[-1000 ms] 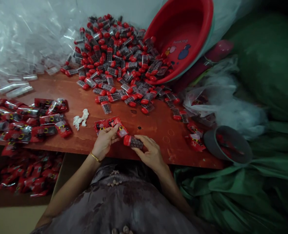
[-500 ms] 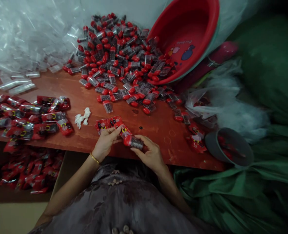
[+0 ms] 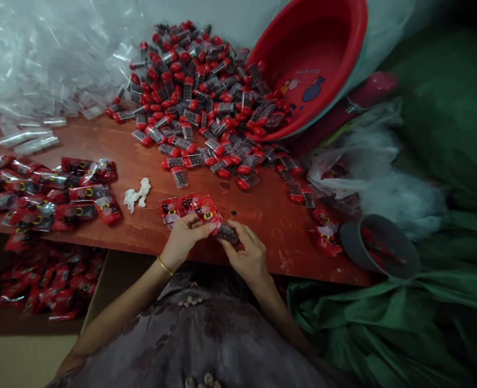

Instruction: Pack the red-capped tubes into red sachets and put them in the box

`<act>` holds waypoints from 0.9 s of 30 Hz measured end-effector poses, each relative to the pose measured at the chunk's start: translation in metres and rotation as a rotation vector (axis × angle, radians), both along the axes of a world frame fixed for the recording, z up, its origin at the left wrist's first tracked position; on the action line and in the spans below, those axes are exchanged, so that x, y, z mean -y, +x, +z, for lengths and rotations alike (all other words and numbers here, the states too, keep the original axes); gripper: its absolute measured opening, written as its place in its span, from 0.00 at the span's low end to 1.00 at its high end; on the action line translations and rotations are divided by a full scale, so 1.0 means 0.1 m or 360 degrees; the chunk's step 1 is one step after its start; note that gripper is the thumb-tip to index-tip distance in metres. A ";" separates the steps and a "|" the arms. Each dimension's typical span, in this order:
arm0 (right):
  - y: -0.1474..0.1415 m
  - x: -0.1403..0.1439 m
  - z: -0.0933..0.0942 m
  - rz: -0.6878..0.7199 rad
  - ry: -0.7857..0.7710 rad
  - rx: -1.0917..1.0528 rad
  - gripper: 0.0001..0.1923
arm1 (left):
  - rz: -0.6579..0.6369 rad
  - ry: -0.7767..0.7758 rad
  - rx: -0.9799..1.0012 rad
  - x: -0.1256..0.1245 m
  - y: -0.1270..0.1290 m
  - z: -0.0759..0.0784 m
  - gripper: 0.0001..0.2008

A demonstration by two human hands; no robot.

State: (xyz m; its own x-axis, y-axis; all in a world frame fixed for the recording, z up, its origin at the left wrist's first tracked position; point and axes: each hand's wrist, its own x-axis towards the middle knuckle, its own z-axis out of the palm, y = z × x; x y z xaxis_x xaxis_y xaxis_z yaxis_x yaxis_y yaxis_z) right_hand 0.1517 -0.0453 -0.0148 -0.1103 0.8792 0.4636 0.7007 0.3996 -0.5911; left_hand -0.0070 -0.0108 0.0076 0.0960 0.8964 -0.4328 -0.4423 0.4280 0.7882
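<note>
The left hand [image 3: 185, 237] pinches a red wrapper [image 3: 208, 211]; the right hand [image 3: 248, 253] grips a tube [image 3: 227, 233], both at the tabletop [image 3: 262, 215] edge.

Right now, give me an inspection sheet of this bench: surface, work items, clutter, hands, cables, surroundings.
Surface: red-brown wooden table, scuffed.
Job's things: red-capped vial held over the table edge; red printed packet at its cap end.
Clutter: heap of capped vials spilling from a tipped red basin; clear sleeves; filled packets; white scrap; grey cup.
Grips: left hand pinches the packet; right hand grips the vial.
Cables: nothing seen.
Surroundings: green cloth; carton of packets below.
</note>
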 end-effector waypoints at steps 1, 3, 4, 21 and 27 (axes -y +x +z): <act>-0.01 0.00 -0.01 -0.0014 0.0008 0.0003 0.18 | 0.0018 -0.0004 -0.0018 0.00 0.00 0.00 0.19; -0.02 0.00 -0.03 -0.0024 -0.0038 -0.0041 0.18 | 0.0047 0.0012 -0.0053 -0.01 0.00 -0.01 0.20; -0.02 -0.01 -0.03 -0.0035 -0.0083 -0.0084 0.18 | 0.0061 0.0021 -0.0071 -0.01 0.00 -0.01 0.20; -0.08 -0.14 0.00 -0.0050 -0.0124 -0.0259 0.17 | 0.0121 0.0350 -0.0519 -0.02 -0.01 -0.03 0.11; -0.08 -0.15 -0.01 -0.0108 -0.0065 -0.0269 0.16 | 0.0162 0.0348 -0.0490 0.02 0.10 -0.11 0.11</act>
State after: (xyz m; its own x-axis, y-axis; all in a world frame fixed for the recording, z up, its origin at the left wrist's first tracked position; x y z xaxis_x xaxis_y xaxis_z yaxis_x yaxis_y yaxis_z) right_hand 0.1440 -0.0305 -0.0158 0.0267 0.9003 0.4344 0.6144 0.3280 -0.7176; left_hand 0.0030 -0.0130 -0.0039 -0.1028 0.9689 -0.2251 -0.2023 0.2012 0.9584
